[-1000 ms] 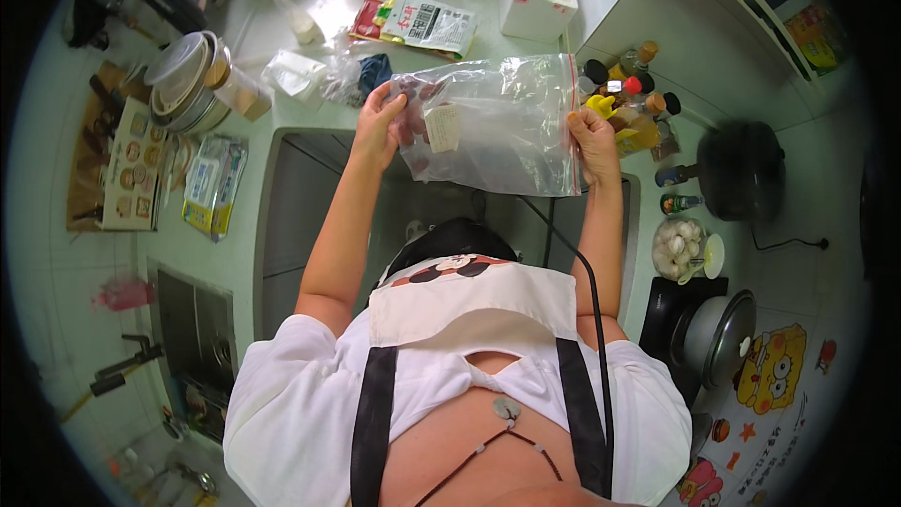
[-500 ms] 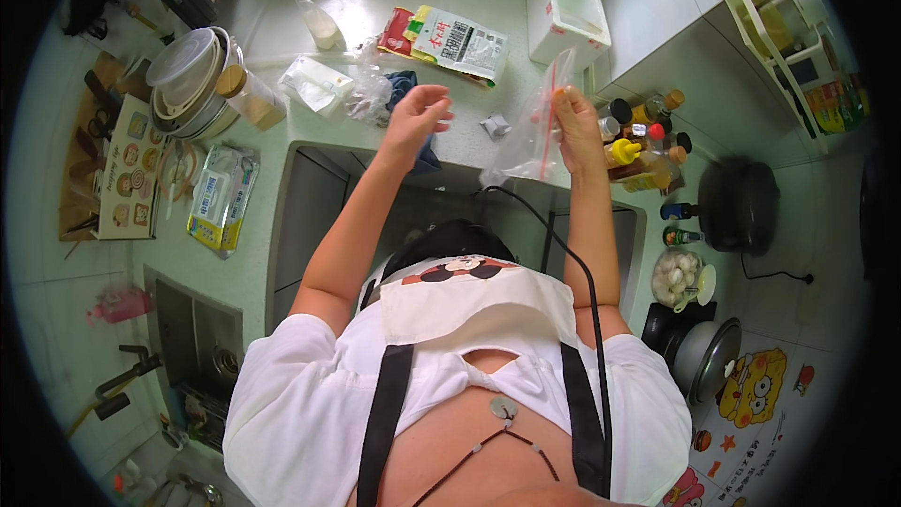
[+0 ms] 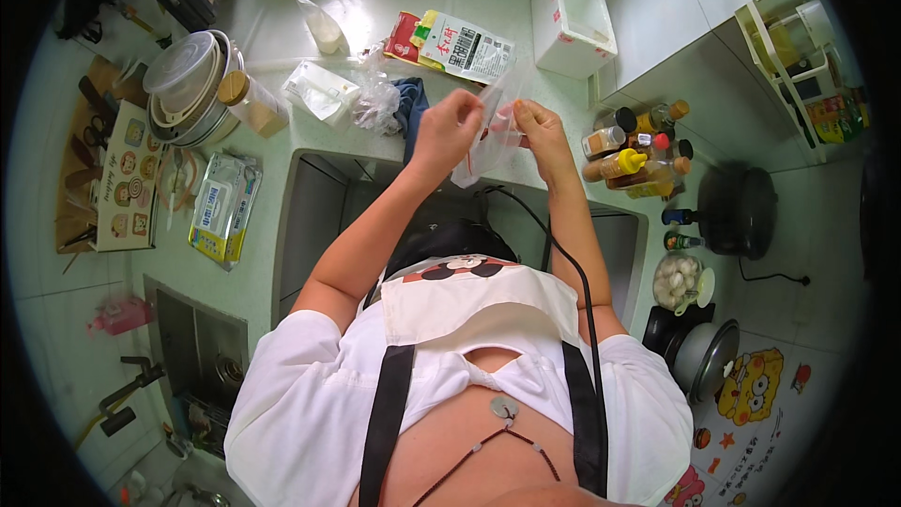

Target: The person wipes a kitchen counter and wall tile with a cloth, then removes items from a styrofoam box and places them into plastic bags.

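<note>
A clear plastic zip bag (image 3: 483, 158) with a red stripe is stretched upright between my hands, over the counter's near edge. My left hand (image 3: 449, 134) pinches one side of it. At its other side, the fingers of my right hand (image 3: 544, 134) are closed on the film. Behind the bag lie a white and green food pouch (image 3: 465, 45) and a red packet (image 3: 404, 36). Left of my left hand are a crumpled clear bag (image 3: 377, 105), a dark blue cloth (image 3: 411, 99) and a white tissue pack (image 3: 321, 91).
Seasoning bottles (image 3: 648, 155) crowd the right side near my right hand. A white box (image 3: 572, 23) stands at the back right. Stacked bowls (image 3: 188, 84), a cork-lidded jar (image 3: 251, 101) and a wipes pack (image 3: 225, 207) sit left. A black cable (image 3: 563, 244) runs past my right arm.
My left hand has moved right and taken hold of the zip bag. My right hand has shifted slightly left with the bag, which now spans both hands.
</note>
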`<state>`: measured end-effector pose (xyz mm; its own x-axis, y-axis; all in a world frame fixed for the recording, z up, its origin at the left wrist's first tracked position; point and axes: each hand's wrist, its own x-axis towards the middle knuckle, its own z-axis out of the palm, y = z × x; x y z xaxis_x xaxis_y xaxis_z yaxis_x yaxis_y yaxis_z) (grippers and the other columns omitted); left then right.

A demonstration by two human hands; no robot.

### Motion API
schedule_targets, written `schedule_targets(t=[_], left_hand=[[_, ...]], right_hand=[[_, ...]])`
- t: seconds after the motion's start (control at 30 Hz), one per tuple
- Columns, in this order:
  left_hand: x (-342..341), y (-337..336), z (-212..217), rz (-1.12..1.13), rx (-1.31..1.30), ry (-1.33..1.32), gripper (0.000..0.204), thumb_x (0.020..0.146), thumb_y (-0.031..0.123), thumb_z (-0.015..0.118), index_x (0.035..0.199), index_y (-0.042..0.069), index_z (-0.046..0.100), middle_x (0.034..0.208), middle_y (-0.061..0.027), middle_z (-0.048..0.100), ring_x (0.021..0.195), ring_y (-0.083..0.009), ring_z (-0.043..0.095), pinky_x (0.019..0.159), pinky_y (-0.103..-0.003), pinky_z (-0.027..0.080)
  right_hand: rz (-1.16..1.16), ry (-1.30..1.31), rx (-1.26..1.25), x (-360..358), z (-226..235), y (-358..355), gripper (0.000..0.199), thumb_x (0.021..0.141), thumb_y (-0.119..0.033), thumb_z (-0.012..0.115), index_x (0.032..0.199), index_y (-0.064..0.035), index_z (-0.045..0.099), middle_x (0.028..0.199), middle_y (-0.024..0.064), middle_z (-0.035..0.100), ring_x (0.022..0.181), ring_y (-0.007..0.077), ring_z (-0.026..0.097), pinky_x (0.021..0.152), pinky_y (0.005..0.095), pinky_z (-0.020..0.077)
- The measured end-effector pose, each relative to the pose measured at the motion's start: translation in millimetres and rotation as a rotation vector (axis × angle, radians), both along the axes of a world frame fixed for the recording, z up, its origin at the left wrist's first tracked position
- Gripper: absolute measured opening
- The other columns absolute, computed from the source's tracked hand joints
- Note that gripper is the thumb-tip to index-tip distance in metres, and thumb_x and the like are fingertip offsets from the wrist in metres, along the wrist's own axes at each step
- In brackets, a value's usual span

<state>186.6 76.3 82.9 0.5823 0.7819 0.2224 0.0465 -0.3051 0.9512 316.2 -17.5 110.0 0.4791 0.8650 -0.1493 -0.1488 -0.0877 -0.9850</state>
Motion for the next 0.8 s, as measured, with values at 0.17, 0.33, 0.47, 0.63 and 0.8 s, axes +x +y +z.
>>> schedule_targets(t=[0.17,0.33,0.47,0.63,0.8], left_hand=[[-27,21,4,0.336,0.138,0.050,0.006,0.076,0.005,0.056,0.082,0.004,0.055,0.066,-0.0100,0.056,0.059,-0.0225,0.057,0.056,-0.032,0.045],[-29,11,3,0.295,0.254,0.111,0.008,0.076,0.006,0.058,0.084,0.005,0.055,0.073,-0.0087,0.056,0.063,-0.0215,0.056,0.058,-0.031,0.044],[-29,-2,16,0.274,0.305,0.126,0.010,0.076,0.006,0.060,0.085,0.005,0.056,0.078,-0.0083,0.056,0.067,-0.0216,0.057,0.059,-0.031,0.045],[-32,-17,15,0.373,0.447,0.150,0.010,0.075,0.003,0.061,0.084,0.005,0.056,0.078,-0.0088,0.057,0.069,-0.0251,0.057,0.060,-0.033,0.046],[-35,-32,13,0.443,0.510,0.149,0.009,0.075,0.002,0.060,0.083,0.005,0.057,0.078,-0.0095,0.058,0.072,-0.0269,0.058,0.062,-0.034,0.047]], right_hand=[[-0.061,-0.708,0.088,47,-11,-23,0.027,0.079,-0.012,0.060,0.056,-0.0036,0.049,0.075,0.0023,0.056,0.064,0.0081,0.049,0.057,0.0198,0.0372],[-0.031,-0.741,0.041,40,-1,-29,0.026,0.076,-0.009,0.063,0.057,-0.0008,0.047,0.076,0.0057,0.058,0.062,0.0100,0.048,0.056,0.0222,0.0383],[0.031,-0.706,0.122,34,-2,-26,0.025,0.077,-0.013,0.064,0.061,-0.0002,0.050,0.078,0.0067,0.059,0.060,0.0123,0.051,0.056,0.0248,0.0430],[0.081,-0.675,0.153,34,-4,-28,0.023,0.079,-0.014,0.064,0.063,-0.0016,0.053,0.081,0.0062,0.059,0.062,0.0115,0.053,0.053,0.0236,0.0437],[0.115,-0.681,0.168,39,-10,-38,0.021,0.079,-0.014,0.063,0.064,-0.0023,0.054,0.081,0.0057,0.059,0.062,0.0101,0.053,0.050,0.0217,0.0428]])
